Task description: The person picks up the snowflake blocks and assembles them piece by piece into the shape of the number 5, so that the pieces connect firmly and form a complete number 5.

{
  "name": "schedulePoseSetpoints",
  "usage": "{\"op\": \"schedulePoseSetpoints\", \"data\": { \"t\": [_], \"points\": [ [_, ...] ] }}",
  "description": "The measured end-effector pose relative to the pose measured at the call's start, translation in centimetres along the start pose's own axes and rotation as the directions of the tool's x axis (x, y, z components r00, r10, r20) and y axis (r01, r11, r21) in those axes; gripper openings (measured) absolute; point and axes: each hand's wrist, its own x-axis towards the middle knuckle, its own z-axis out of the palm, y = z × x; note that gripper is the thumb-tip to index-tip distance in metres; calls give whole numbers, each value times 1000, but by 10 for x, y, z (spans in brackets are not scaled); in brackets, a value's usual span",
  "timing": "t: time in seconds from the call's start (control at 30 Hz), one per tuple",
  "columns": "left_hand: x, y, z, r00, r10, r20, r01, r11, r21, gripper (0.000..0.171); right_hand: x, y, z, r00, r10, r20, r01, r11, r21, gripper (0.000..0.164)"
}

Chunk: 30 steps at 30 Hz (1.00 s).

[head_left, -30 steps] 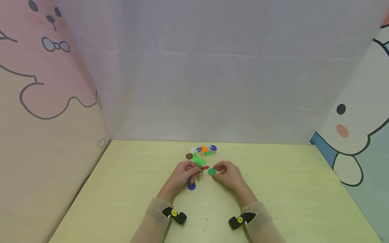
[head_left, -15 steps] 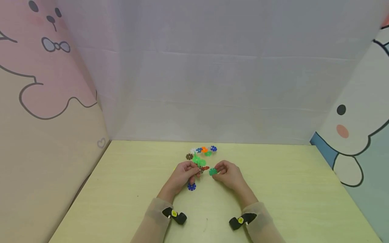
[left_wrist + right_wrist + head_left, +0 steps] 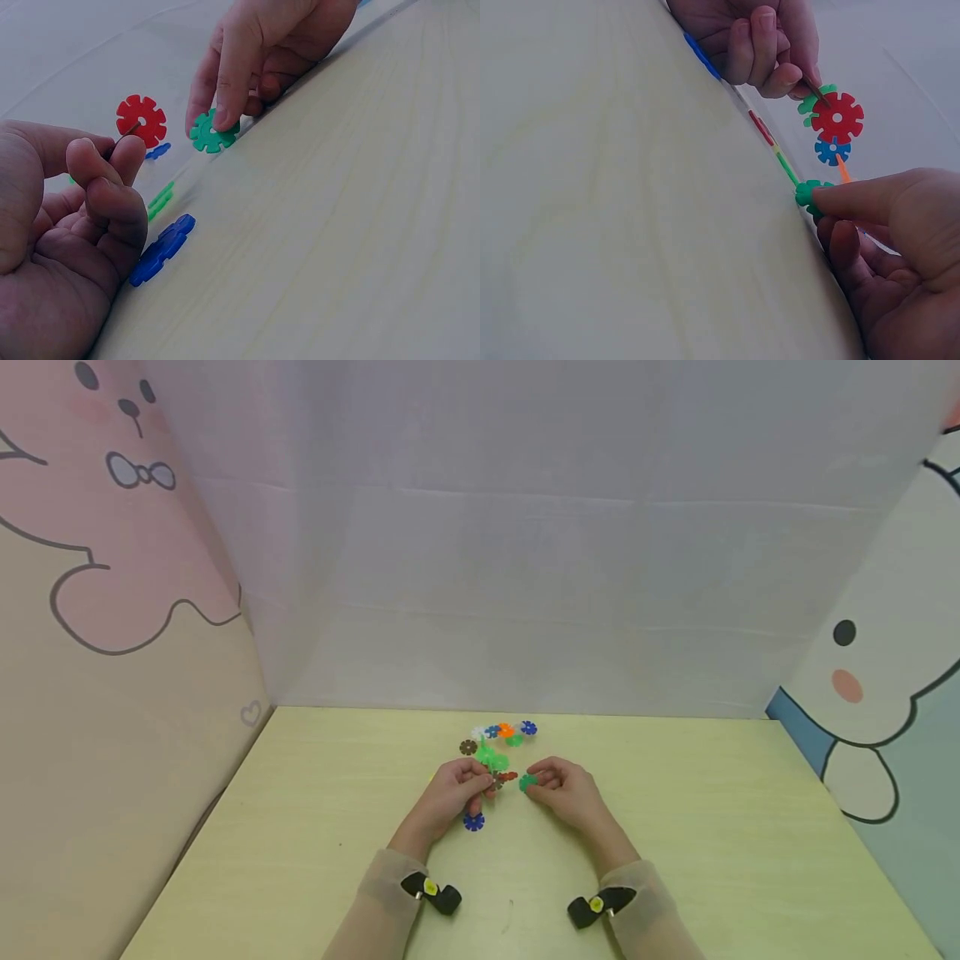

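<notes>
My left hand [image 3: 456, 787] pinches a brown slotted plastic disc [image 3: 498, 783], a flower-shaped building piece, between thumb and fingers. A red slotted disc [image 3: 141, 120] is joined to it, standing out toward the right. In my right hand [image 3: 568, 792] a green slotted disc [image 3: 214, 133] is pinched at its edge by thumb and fingertips. A short gap separates the green disc from the red one in the head view. A dark blue disc [image 3: 474, 822] lies on the table just below my left hand.
Bright green discs [image 3: 492, 758] lie just beyond my left hand, with another brown disc [image 3: 468, 747] beside them. Farther back are white [image 3: 478, 732], orange [image 3: 506, 729] and blue discs [image 3: 528, 727]. The pale wooden table [image 3: 712, 827] meets a white curtain [image 3: 525, 610] behind.
The green disc in my right hand has shifted slightly right and turned, with more of it now behind the fingers. My left hand stays in place, holding the brown disc.
</notes>
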Motion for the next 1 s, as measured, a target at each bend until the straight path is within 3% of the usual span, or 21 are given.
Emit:
{"op": "schedulePoseSetpoints", "data": {
  "t": [0.27,0.57,0.77,1.0],
  "points": [
    [0,0,0,1000,2,7,-2,1000,-9,13,-1,0,-1,1000,-20,23,20,1000,8,16],
    [-2,1,-1,1000,2,23,-2,1000,2,15,1,7,-5,1000,-2,12,0,993,118,15],
    [-3,1,0,1000,1,24,-2,1000,6,14,2,7,-7,998,57,24,-62,957,284,16],
    [-4,1,0,1000,6,24,-6,1000,13,14,-1,1,-11,996,78,50,-91,918,385,24]
  ]
}}
